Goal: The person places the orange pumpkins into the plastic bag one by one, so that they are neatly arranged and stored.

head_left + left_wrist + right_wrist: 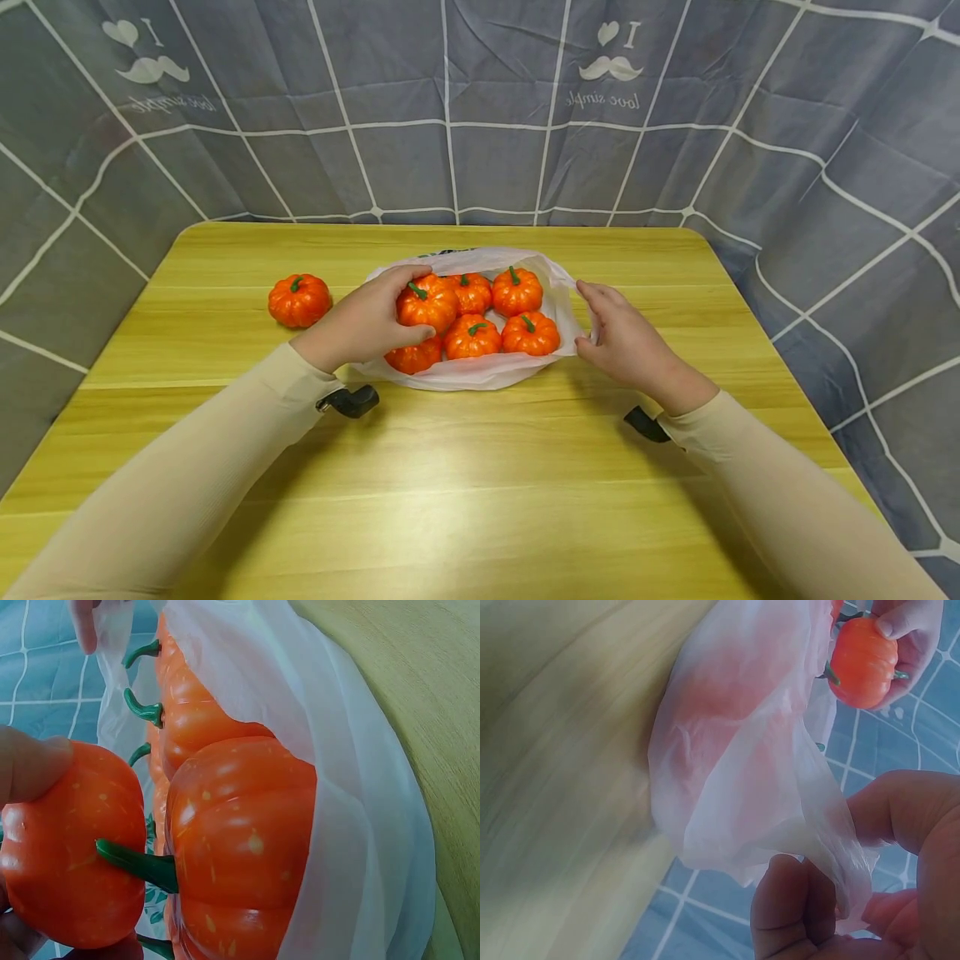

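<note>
My left hand (375,319) grips a small orange pumpkin (427,304) with a green stem, thumb and fingers around its sides. In the left wrist view that held pumpkin (75,847) is above the others, beside a larger-looking pumpkin (240,840) in the bag. A thin white plastic bag (480,379) lies open on the table with several similar pumpkins (531,333) inside. At the bag's right edge, my right hand (626,337) pinches the plastic between thumb and fingers, as the right wrist view shows. Part of the bag's left side is hidden behind my left hand.
One more pumpkin (299,300) sits on the wooden table (480,483), left of the bag and near my left wrist. Grey curtains (495,158) with white grid lines hang along the table's back and sides.
</note>
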`<move>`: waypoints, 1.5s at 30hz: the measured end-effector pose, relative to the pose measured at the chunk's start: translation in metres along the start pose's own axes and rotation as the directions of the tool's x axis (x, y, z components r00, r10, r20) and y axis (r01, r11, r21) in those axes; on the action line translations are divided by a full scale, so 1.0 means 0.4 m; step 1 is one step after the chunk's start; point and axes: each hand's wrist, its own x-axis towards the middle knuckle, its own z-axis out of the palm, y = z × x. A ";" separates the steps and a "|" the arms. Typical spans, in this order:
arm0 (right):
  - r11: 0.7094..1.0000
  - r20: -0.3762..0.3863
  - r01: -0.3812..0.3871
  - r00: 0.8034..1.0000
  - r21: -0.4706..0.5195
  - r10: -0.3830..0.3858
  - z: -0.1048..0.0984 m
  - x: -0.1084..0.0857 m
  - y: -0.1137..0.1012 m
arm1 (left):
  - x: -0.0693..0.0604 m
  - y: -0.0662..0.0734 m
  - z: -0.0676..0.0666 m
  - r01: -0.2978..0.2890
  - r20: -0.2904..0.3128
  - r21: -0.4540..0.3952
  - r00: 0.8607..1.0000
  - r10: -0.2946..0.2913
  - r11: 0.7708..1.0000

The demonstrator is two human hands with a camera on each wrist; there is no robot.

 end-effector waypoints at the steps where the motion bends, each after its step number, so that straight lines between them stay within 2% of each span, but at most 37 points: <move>1: 1.000 0.002 -0.002 1.000 -0.001 0.002 0.000 -0.001 0.000 | 0.001 0.000 0.000 -0.002 0.002 0.001 1.000 0.002 1.000; 24: 1.000 0.006 -0.002 1.000 0.008 0.002 0.004 -0.003 -0.002 | 0.003 0.003 0.015 -0.030 -0.027 0.054 0.999 0.031 0.998; 45: 1.000 0.011 -0.007 1.000 -0.003 0.007 0.010 0.000 -0.002 | 0.010 -0.007 0.025 -0.030 -0.023 0.062 0.999 0.031 0.998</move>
